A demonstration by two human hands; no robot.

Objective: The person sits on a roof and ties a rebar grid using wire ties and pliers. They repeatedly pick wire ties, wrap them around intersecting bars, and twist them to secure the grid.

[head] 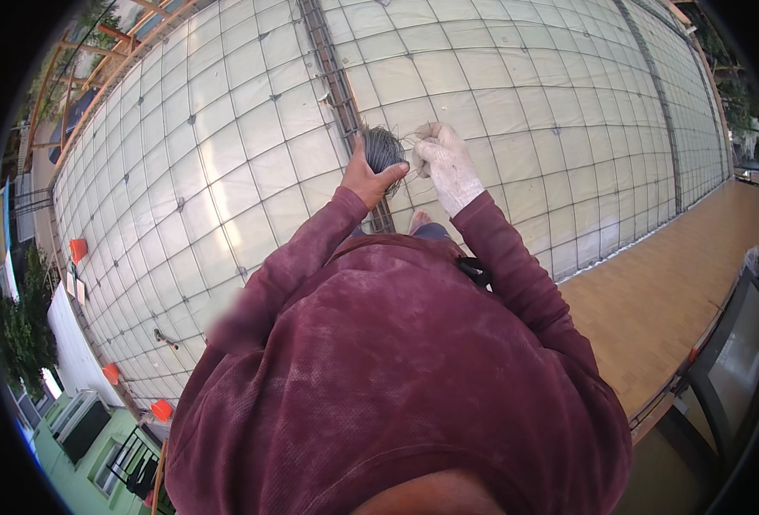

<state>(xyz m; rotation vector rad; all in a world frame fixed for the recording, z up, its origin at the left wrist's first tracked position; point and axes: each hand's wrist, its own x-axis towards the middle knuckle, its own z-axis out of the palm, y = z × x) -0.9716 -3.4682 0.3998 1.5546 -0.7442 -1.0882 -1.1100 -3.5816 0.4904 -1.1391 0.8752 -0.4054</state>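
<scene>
My left hand [369, 174], bare, is closed around a thick bundle of thin grey tie wire [383, 151], its thumb across the near end. To the right, my right hand [445, 161] wears a whitish knitted glove. Its fingers are curled and pinch loose wire strands beside the bundle. Under both hands spreads a rebar grid [495, 116] over pale plastic sheeting. A long rebar beam cage [334, 71] runs beneath the left hand, towards my feet.
A bare foot [420, 219] shows on the sheeting. A tool [165, 340] lies on the grid at the lower left. Orange cone-like objects [78, 250] stand along the left edge. A tan board surface [662, 290] borders the grid at the right, with dark frames [727, 360] beyond.
</scene>
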